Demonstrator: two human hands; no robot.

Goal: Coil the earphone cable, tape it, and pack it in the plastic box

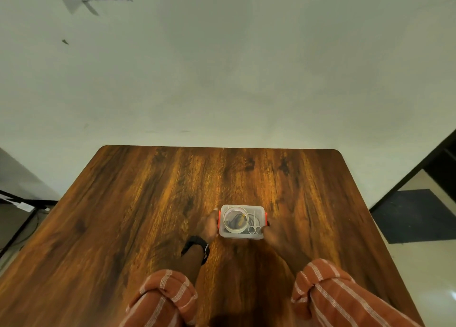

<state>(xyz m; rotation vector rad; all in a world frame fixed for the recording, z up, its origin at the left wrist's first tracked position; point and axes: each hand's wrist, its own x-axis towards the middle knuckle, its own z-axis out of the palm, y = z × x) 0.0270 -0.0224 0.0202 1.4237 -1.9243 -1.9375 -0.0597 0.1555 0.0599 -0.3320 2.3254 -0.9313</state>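
A small clear plastic box [241, 235] with orange side latches stands on the wooden table [148, 203], near its front middle. Inside it I see a roll of pale tape [236, 229], small scissors [255, 228] and a dark cable [237, 219] under the roll. My left hand [211, 228] grips the box's left side at the orange latch. My right hand [272, 233] holds its right side. Whether a lid is on the box I cannot tell.
A pale wall rises just behind the table's far edge. A black frame with cables stands at the left [22, 203]. A dark mat [419, 215] lies on the floor to the right. My striped sleeves fill the bottom of the view.
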